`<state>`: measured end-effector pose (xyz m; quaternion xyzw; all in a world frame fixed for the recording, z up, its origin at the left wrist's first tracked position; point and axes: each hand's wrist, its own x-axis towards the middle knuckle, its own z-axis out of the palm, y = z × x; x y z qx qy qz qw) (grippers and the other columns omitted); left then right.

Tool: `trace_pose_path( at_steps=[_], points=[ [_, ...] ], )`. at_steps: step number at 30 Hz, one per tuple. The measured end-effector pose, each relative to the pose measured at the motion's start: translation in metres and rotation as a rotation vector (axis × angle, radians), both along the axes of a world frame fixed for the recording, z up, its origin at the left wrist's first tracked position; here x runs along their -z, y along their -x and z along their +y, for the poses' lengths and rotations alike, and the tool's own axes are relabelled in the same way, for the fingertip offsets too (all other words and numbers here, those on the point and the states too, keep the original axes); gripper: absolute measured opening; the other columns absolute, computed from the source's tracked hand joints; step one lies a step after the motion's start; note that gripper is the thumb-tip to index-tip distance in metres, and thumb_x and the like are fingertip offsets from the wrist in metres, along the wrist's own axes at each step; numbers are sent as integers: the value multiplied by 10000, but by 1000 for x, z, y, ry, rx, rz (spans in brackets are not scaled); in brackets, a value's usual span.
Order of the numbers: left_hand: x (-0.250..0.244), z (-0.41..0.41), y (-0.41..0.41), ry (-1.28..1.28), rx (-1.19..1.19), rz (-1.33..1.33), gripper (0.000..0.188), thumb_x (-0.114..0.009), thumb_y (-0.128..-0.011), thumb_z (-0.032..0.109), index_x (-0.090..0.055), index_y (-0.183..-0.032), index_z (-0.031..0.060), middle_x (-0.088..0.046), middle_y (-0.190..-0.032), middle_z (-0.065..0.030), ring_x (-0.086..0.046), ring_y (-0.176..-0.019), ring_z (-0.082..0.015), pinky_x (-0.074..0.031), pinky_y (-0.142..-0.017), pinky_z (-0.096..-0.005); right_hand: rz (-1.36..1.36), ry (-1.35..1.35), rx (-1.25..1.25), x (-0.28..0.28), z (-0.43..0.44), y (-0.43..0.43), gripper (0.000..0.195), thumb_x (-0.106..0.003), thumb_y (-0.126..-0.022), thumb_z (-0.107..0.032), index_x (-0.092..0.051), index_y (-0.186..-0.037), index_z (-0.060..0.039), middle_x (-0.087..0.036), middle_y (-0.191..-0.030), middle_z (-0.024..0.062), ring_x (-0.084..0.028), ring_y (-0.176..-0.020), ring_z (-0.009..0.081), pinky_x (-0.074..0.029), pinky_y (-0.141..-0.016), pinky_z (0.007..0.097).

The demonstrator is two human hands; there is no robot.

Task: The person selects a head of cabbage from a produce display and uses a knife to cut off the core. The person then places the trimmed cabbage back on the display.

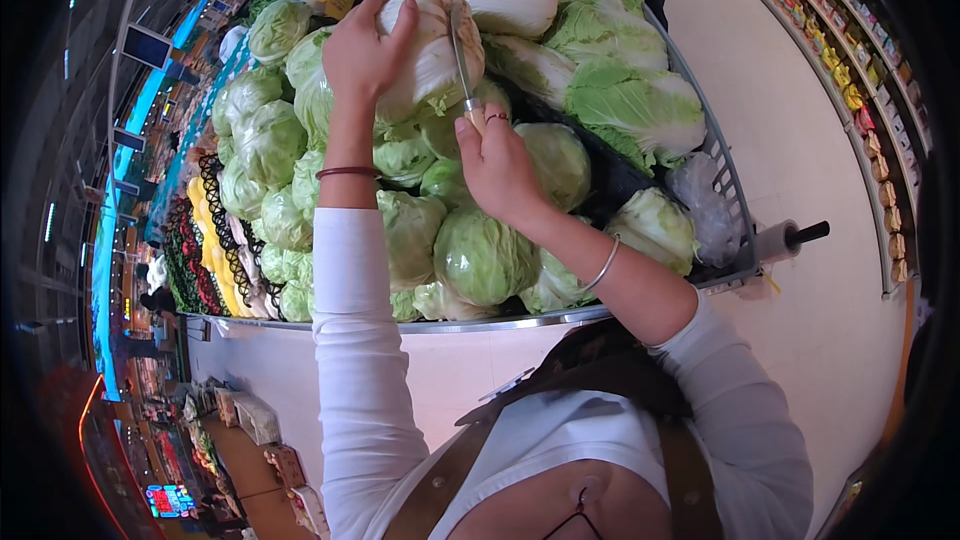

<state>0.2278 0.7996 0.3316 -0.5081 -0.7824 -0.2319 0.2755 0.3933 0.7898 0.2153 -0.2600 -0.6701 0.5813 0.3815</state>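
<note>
My left hand (369, 45) is spread over a large pale cabbage head (420, 60), fingers and thumb gripping its left and top side. In my right hand (499, 161) is a knife (460, 52) with a wooden handle and a long narrow blade. The blade lies against the right part of that cabbage near its browned base; how deep it has cut I cannot tell. Beneath and around it are round cabbages (486, 251), several in clear wrap. Napa cabbages (637, 105) fill the bin's right and far sides.
A metal rim (517, 321) edges the display in front of me. At the right, a grey rail (724, 165) has crumpled clear plastic (703, 199) beside it and a plastic film roll (776, 241) outside. Yellow produce (214, 247) lies left. Packaged goods line a shelf (847, 86).
</note>
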Motion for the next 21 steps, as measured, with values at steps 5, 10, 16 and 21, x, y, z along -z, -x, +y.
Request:
trace_pose_path(
  at_steps=[5, 10, 16, 21],
  points=[
    [-2, 4, 6, 15, -38, -21, 553, -535, -844, 578, -686, -1142, 137, -699, -1010, -156, -663, -948, -334, -509, -827, -391, 170, 15, -7, 12, -7, 7, 287, -504, -971, -243, -441, -952, 36, -610, -780, 289, -602, -754, 486, -473, -651, 515],
    [-3, 10, 5, 56, -46, -16, 530, -515, -868, 587, -677, -1163, 177, -697, -1006, -166, -663, -956, -335, -502, -835, -383, 166, 193, -87, 5, 23, 21, 341, -492, -975, -281, -486, -892, 49, -615, -809, 291, -604, -813, 479, -468, -705, 491],
    [-6, 10, 4, 34, -63, -34, 589, -529, -827, 599, -698, -1125, 121, -702, -985, -171, -664, -944, -347, -512, -820, -402, 171, 197, -120, 8, 19, 15, 327, -493, -974, -265, -484, -881, 49, -607, -796, 282, -601, -809, 472, -469, -701, 480],
    [-4, 13, 3, 69, -64, -48, 549, -526, -851, 594, -691, -1138, 156, -700, -986, -174, -666, -945, -342, -507, -830, -391, 91, 110, -36, 6, 18, 10, 306, -485, -974, -251, -479, -926, 51, -611, -805, 285, -599, -818, 477, -469, -706, 502]
  ],
)
